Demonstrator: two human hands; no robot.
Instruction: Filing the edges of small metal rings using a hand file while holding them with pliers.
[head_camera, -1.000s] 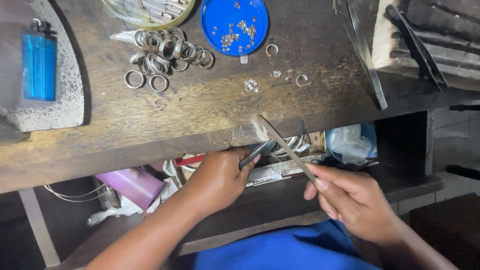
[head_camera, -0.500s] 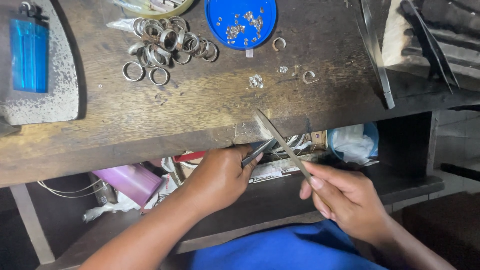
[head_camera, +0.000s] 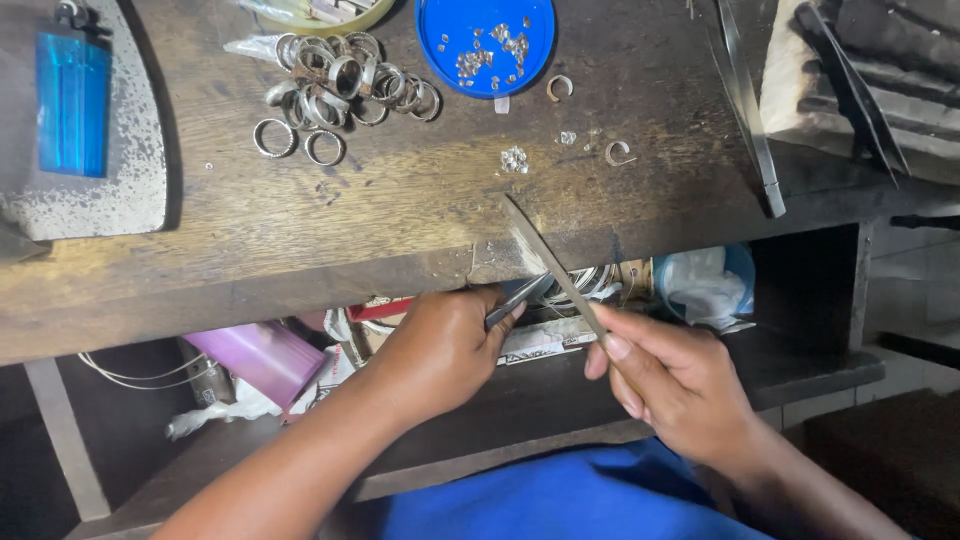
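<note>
My left hand (head_camera: 440, 345) grips dark pliers (head_camera: 516, 298) just under the front edge of the wooden bench (head_camera: 400, 220); whatever sits in the jaws is too small to make out. My right hand (head_camera: 675, 385) holds a long thin metal file (head_camera: 550, 262), which slants up to the left across the plier tips and onto the bench edge. Both hands meet below the bench lip, above an open shelf.
A pile of silver rings (head_camera: 340, 85) and a blue lid (head_camera: 485, 40) with small stones lie at the back. A blue lighter (head_camera: 72, 100) rests on a grey slab at left. Loose ring pieces (head_camera: 618, 152), a metal strip (head_camera: 745, 100), a purple container (head_camera: 265, 355).
The view has shifted slightly. The file has slid a little along the plier tips; both hands stay in the same spot under the bench edge.
</note>
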